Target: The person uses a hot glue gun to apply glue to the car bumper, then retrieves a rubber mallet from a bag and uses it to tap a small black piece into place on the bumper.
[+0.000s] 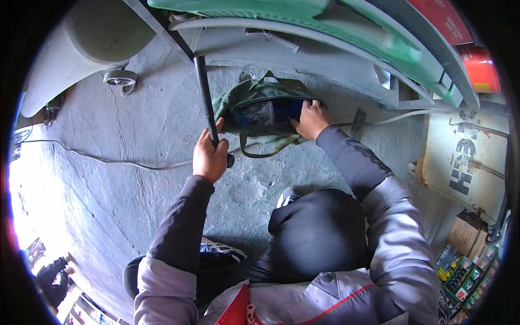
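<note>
Treat the green bag (246, 96) as probably limp and lift by its near strap (259, 156) — with right grip (315, 120) wide, left grip (208, 158) impossible to tell.

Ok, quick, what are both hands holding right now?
Left hand: closed around the black bar.
Right hand: closed on the right-hand edge of the green bag.

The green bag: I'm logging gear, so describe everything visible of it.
The green bag looks like soft cloth. It sits on the grey floor, gaping open, one strap loop standing behind, another strap drooping in front. Crinkled clear plastic and something blue show inside. The right grip touches its right end; the left grip seems to touch its left.
</note>
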Demonstrator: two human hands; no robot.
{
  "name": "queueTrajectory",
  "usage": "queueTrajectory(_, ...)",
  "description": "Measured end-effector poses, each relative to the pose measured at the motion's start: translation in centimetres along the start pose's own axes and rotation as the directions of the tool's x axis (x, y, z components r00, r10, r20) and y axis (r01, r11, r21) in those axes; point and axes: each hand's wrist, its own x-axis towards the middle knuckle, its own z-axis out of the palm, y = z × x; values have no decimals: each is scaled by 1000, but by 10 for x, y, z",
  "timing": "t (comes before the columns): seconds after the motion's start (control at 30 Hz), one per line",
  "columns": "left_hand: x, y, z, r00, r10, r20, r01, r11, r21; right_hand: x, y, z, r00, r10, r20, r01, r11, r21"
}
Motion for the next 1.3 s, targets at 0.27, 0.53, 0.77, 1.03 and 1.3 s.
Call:
queueTrajectory(0.27,0,-1,5,994,106,-39,-106,994,-3,10,-11,-7,996,2,88,7,995,-97)
queueTrajectory(0.53,17,4,-1,998,-68,15,69,992,-104,44,-22,-9,964,-240,118,213,956,203)
queueTrajectory(0.77,9,-4,-5,997,-73,21,75,992,-105,29,-6,8,949,-239,204,241,970,16)
queueTrajectory(1.03,-6,-7,-2,998,-57,33,61,987,-149,-9,-2,9,953,-188,238,207,977,-56)
queueTrajectory(1.3,-9,-8,0,999,21,27,-19,996,-88,-37,0,19,934,-315,166,326,944,-41)
